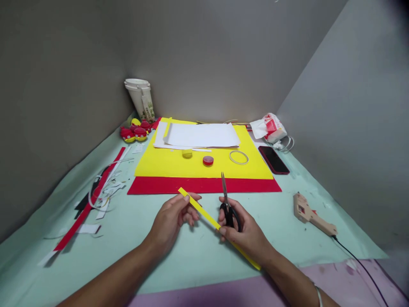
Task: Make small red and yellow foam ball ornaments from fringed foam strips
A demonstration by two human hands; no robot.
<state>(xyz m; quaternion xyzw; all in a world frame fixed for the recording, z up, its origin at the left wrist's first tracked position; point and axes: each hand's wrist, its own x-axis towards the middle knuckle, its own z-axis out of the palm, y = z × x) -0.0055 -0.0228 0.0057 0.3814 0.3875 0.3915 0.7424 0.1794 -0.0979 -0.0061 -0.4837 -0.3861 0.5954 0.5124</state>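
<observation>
Between my hands runs a long narrow yellow strip [204, 212], slanting from upper left to lower right. My left hand [174, 217] pinches its upper end between thumb and fingers. My right hand [244, 230] holds the strip's middle under the thumb, and the strip's lower part passes beneath that hand toward the wrist. The same right hand also grips black-handled scissors [225, 192], blades pointing away from me and seemingly closed. Past the blades lie a red sheet [204, 184] and, on top of it, a yellow sheet [166, 165].
White paper [204, 135], a yellow roll [187, 153], a red roll [208, 160] and a ring [239, 157] rest on the yellow sheet. Scraps and a red strip [89, 202] lie left. Right are a phone [274, 160] and corded glue gun [311, 213]. A cup [139, 98] stands behind.
</observation>
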